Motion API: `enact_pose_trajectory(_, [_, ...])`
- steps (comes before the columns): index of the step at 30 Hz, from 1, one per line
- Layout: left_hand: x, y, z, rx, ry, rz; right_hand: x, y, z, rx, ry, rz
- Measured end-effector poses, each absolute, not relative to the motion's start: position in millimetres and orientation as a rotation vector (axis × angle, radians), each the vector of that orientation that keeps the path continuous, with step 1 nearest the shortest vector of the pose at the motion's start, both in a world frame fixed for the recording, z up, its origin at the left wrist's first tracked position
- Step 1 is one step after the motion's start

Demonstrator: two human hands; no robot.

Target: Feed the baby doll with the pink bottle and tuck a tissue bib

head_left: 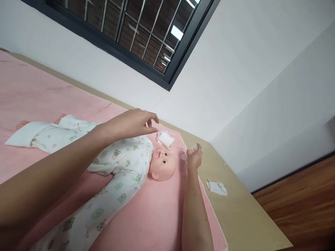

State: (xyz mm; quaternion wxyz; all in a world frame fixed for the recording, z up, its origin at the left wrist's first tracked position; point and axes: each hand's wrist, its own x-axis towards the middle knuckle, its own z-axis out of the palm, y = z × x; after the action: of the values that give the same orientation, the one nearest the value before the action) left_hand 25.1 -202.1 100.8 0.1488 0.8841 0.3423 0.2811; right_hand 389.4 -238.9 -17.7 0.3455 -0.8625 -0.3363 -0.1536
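Observation:
A baby doll (162, 164) in white printed clothes lies on its back on a pink blanket (149, 212), its head towards the right. Over the doll's chest hovers my left hand (134, 122), open, with thumb and fingers apart and nothing between them. Just beyond its fingertips is a small white pack (165, 139), perhaps of tissues or pads, beside the doll's head. My right hand (194, 159) is closed around a small clear bottle (193, 149), held past the top of the doll's head. Its fingers hide much of the bottle.
A folded white tissue or paper (217, 187) lies on the tan tabletop (243, 216), right of the blanket's edge. White walls (248, 52) rise behind and to the right. A dark-framed window (169, 82) with bars is above. Brown wooden panelling (309, 198) stands at lower right.

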Motion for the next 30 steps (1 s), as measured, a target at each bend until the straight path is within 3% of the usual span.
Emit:
enact_pose_trajectory(8, [15,-184,90,2.799,0.837,0.382,387,-240,-37,-2.068,-0.96,-0.436])
enact_pose_trajectory(30, [-28,-158,104,2.668,0.987,0.427,391,-240,-72,-1.751,-1.04,-0.598])
